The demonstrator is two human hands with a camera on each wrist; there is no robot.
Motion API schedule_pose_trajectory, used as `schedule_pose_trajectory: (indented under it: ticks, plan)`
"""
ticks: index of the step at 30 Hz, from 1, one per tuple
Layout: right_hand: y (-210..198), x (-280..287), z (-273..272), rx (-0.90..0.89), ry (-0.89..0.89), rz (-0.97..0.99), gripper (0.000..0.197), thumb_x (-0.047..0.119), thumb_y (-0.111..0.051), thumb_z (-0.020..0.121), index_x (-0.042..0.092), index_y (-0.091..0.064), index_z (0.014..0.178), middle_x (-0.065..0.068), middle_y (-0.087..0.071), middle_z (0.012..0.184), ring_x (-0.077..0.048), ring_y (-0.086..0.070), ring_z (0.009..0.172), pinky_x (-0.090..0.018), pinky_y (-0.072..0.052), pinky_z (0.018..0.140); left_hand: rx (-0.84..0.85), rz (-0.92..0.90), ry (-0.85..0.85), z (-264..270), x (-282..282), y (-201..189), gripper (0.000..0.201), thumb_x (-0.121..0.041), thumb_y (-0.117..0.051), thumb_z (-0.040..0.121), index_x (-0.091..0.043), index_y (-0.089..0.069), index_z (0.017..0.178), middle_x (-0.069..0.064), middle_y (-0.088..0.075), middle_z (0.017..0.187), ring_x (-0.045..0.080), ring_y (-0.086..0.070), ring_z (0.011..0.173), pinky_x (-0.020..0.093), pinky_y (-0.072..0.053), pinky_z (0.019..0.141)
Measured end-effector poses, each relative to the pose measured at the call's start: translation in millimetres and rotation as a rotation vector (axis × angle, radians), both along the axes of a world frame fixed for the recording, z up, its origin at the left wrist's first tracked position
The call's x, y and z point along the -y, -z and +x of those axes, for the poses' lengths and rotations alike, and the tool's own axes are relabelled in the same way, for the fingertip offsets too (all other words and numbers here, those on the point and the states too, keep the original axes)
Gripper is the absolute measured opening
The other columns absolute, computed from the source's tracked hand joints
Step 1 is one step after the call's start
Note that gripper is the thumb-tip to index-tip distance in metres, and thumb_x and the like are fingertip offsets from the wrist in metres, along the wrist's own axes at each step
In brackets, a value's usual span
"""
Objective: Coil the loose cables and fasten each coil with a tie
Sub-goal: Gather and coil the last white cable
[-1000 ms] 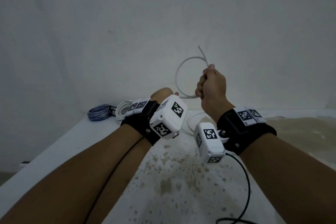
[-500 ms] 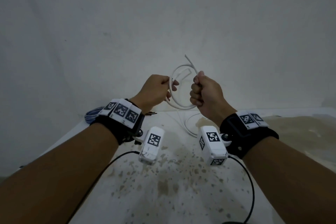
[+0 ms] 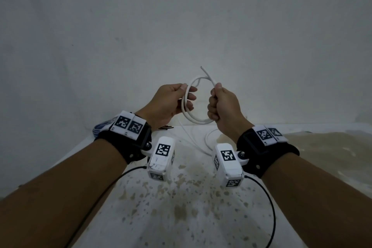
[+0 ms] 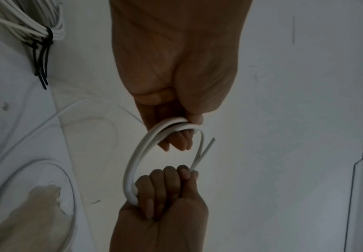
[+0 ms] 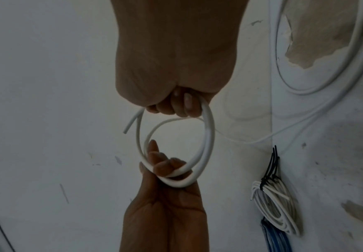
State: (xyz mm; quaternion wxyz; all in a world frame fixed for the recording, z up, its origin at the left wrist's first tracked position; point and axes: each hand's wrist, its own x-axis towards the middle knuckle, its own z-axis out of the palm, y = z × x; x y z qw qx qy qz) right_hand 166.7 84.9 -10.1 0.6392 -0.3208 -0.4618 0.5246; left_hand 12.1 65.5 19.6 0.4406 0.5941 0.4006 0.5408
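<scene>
A white cable [image 3: 193, 120] is held in the air above the table as a small coil of about two turns. My left hand [image 3: 184, 96] pinches the coil's left side, thumb on top and fingers through the ring. My right hand [image 3: 215, 104] grips the right side in a fist, and the cable's cut end [image 3: 203, 69] sticks up past it. The left wrist view shows the coil [image 4: 133, 162] running from my left hand [image 4: 182, 134] to my right hand [image 4: 165, 179]. In the right wrist view the coil [image 5: 208, 136] spans my right hand [image 5: 176, 105] and left hand [image 5: 165, 167].
The rest of the cable [image 3: 207, 139] trails down onto the stained white table [image 3: 181, 217] in loose loops. At the table's back left lie a tied white coil [image 5: 270, 204], a blue coil [image 3: 100, 127] and loose black ties [image 3: 166, 127]. A wall stands close behind.
My left hand rose from beside the right wrist and took hold of the loop's left side. A second turn has joined the loop, and both hands sit slightly lower.
</scene>
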Motion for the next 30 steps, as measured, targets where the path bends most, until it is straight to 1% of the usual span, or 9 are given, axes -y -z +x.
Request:
schedule_pose_trajectory:
  ticks: [3,5,11,15,21,23,25,27,30]
  plan:
    - [0.7,-2.4,-0.1,0.044,0.073,-0.007,0.04,0.032,-0.035,0.106,0.016,-0.043,0.07,0.005,-0.029,0.047,-0.01,-0.022,0.037,-0.021,-0.021,0.037,0.032,0.03,0.007,0.6,-1.3,1.0,0.027,-0.015,-0.042,0.104,-0.001,-0.066,0.104,0.008,-0.069,0.088,0.014,-0.061,0.062,0.026,-0.056,0.067]
    - [3.0,-4.1,-0.5,0.063,0.11,-0.01,0.04,0.032,-0.036,0.106,0.016,-0.043,0.07,0.004,-0.031,0.048,-0.01,-0.023,0.038,-0.02,-0.023,0.037,-0.052,0.084,-0.021,3.1,-1.8,2.6,0.026,-0.015,-0.044,0.103,0.0,-0.065,0.108,0.008,-0.071,0.09,0.013,-0.062,0.062,0.028,-0.057,0.066]
    - [11.8,-0.1,2.7,-0.018,-0.09,0.032,0.038,0.032,-0.033,0.107,0.016,-0.041,0.073,0.006,-0.025,0.049,-0.009,-0.018,0.041,-0.021,-0.02,0.037,-0.309,0.232,-0.067,-1.8,-8.8,-1.0,0.024,-0.008,-0.042,0.102,-0.008,-0.065,0.109,0.001,-0.069,0.09,0.011,-0.052,0.057,0.03,-0.051,0.059]
    - [11.8,-0.5,-1.9,0.039,-0.121,0.068,0.039,0.033,-0.034,0.107,0.017,-0.041,0.072,0.005,-0.025,0.051,-0.011,-0.018,0.044,-0.023,-0.019,0.04,-0.317,0.207,-0.138,3.9,-11.7,-4.8,0.027,-0.013,-0.039,0.104,-0.008,-0.064,0.112,0.003,-0.057,0.077,0.008,-0.037,0.045,0.025,-0.035,0.046]
    - [11.7,-1.2,2.9,0.16,-0.146,0.084,0.039,0.034,-0.035,0.106,0.018,-0.041,0.071,0.005,-0.025,0.054,-0.012,-0.019,0.047,-0.026,-0.019,0.044,-0.491,0.222,-0.071,-6.2,-11.4,-13.6,0.027,-0.006,-0.037,0.103,-0.006,-0.064,0.108,-0.013,-0.062,0.068,0.005,-0.044,0.048,0.024,-0.042,0.046]
    - [10.5,-0.1,2.7,0.219,-0.117,0.096,0.039,0.033,-0.036,0.106,0.017,-0.043,0.071,0.006,-0.029,0.051,-0.011,-0.022,0.045,-0.025,-0.022,0.044,-0.495,0.213,-0.043,-5.5,-11.8,-14.6,0.026,-0.013,-0.041,0.103,-0.003,-0.064,0.109,-0.003,-0.06,0.076,0.009,-0.042,0.05,0.024,-0.041,0.045]
    - [10.1,2.0,0.6,0.315,-0.089,0.136,0.039,0.031,-0.037,0.106,0.015,-0.045,0.071,0.006,-0.032,0.05,-0.009,-0.026,0.042,-0.023,-0.026,0.042,-0.58,0.272,-0.069,-2.9,-13.1,-14.5,0.037,-0.028,-0.048,0.101,0.005,-0.064,0.103,0.009,-0.052,0.075,0.012,-0.04,0.052,0.022,-0.037,0.046]
    - [9.4,5.7,-2.1,0.385,-0.065,0.178,0.039,0.029,-0.037,0.106,0.014,-0.044,0.071,0.005,-0.034,0.05,-0.009,-0.028,0.041,-0.022,-0.027,0.041,-0.663,0.372,-0.115,-1.0,-15.2,-12.2,0.043,-0.031,-0.05,0.1,0.009,-0.063,0.093,0.007,-0.049,0.067,0.008,-0.039,0.05,0.015,-0.034,0.047]
    - [9.3,6.3,-5.3,0.431,-0.045,0.202,0.039,0.029,-0.037,0.106,0.012,-0.045,0.071,0.002,-0.035,0.052,-0.01,-0.031,0.043,-0.024,-0.031,0.043,-0.628,0.409,-0.158,-1.6,-17.9,-8.0,0.038,-0.026,-0.05,0.1,0.008,-0.065,0.088,0.004,-0.052,0.065,0.004,-0.042,0.051,0.013,-0.034,0.05]
